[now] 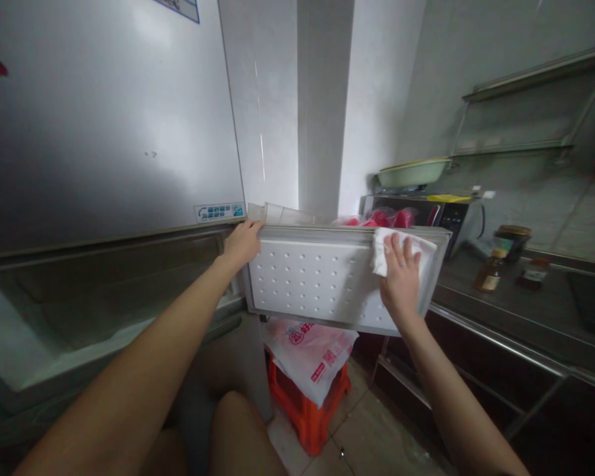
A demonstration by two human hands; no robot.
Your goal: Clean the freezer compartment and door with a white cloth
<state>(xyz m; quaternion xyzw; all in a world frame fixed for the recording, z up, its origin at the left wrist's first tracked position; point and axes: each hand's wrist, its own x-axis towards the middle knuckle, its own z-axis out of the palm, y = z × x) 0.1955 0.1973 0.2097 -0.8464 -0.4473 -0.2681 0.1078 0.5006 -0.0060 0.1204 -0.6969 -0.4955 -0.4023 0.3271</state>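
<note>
A white fridge compartment door [317, 284] with rows of small dimples stands swung open in front of me. My left hand [242, 241] grips its top left corner, fingers curled over the edge. My right hand [401, 277] lies flat with fingers spread on a white cloth [384, 248], pressing it against the door's upper right part. The open compartment [104, 311] of the silver fridge [104, 119] sits to the left, its inside frosty and pale.
A red plastic crate [305, 413] with a white printed bag [310, 350] on it stands on the tiled floor below the door. A steel counter [515, 311] at right carries jars, a bottle [490, 271] and a microwave [451, 218] with a green basin [414, 172] on top. My knee [238, 430] is low in view.
</note>
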